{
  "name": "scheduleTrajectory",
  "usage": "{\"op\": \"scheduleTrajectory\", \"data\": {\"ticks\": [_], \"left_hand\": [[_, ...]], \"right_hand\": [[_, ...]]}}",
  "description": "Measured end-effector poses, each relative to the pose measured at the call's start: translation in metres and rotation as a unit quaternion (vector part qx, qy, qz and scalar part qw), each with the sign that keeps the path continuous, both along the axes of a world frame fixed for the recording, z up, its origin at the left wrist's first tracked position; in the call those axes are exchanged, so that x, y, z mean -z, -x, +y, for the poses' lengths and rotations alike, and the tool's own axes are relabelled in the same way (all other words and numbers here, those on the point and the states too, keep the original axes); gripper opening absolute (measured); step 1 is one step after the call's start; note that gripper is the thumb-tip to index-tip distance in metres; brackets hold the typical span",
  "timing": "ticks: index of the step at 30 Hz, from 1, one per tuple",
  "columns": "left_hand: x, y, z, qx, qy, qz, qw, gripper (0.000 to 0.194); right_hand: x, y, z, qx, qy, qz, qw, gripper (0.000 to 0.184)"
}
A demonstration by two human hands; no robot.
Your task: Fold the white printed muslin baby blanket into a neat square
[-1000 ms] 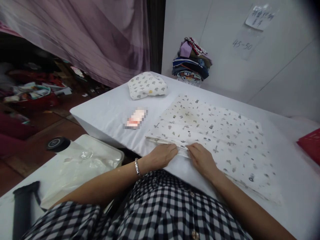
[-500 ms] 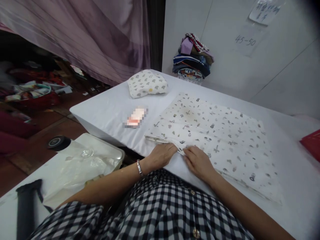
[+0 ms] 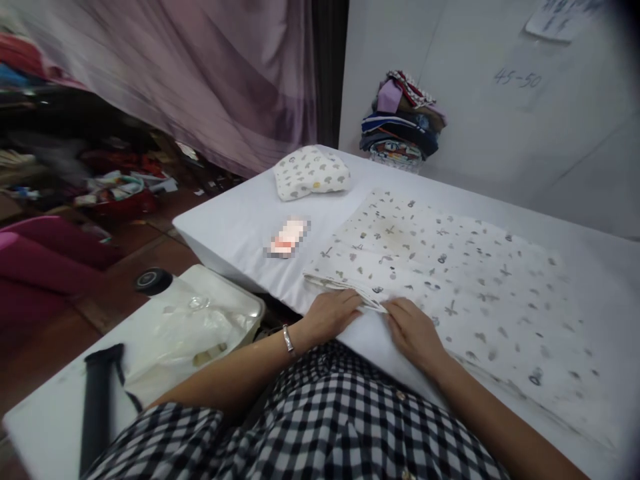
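A large white patterned cloth (image 3: 450, 280) lies spread flat on the white table (image 3: 235, 227). My left hand (image 3: 330, 313) and my right hand (image 3: 413, 330) sit side by side at the cloth's near edge, each with fingers pinched on that edge. The edge is lifted slightly and bunched between the two hands. A metal bracelet is on my left wrist.
A small folded patterned cloth (image 3: 311, 173) lies at the table's far side. A stack of folded clothes (image 3: 403, 123) stands against the wall. A pink and white item (image 3: 289, 238) lies on the table. A white container with plastic (image 3: 200, 320) and a black tube (image 3: 97, 400) are at left.
Both hands have gathered the cloth's near edge closer together, bunching it. The view has shifted a little to the left.
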State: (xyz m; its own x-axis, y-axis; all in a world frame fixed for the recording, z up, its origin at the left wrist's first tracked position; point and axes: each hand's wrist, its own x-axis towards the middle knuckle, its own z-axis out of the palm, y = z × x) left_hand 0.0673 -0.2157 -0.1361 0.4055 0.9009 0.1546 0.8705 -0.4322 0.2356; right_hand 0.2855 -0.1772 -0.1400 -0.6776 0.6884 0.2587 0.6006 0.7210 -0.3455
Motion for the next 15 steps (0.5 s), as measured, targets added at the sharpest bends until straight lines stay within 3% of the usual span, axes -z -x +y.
{"op": "scheduleTrajectory", "data": {"ticks": [4, 9, 15], "left_hand": [[-0.002, 0.007, 0.000, -0.095, 0.013, 0.053, 0.994, 0.017], [0.000, 0.025, 0.001, -0.195, -0.007, 0.045, 0.980, 0.017], [0.001, 0.052, -0.007, -0.225, -0.039, 0.042, 0.973, 0.015]], "right_hand": [[0.003, -0.003, 0.002, 0.004, 0.005, 0.034, 0.999, 0.027], [0.010, -0.005, 0.003, 0.009, -0.011, 0.048, 0.999, 0.027], [0.012, -0.003, 0.002, -0.007, -0.033, 0.027, 0.999, 0.027]]}}
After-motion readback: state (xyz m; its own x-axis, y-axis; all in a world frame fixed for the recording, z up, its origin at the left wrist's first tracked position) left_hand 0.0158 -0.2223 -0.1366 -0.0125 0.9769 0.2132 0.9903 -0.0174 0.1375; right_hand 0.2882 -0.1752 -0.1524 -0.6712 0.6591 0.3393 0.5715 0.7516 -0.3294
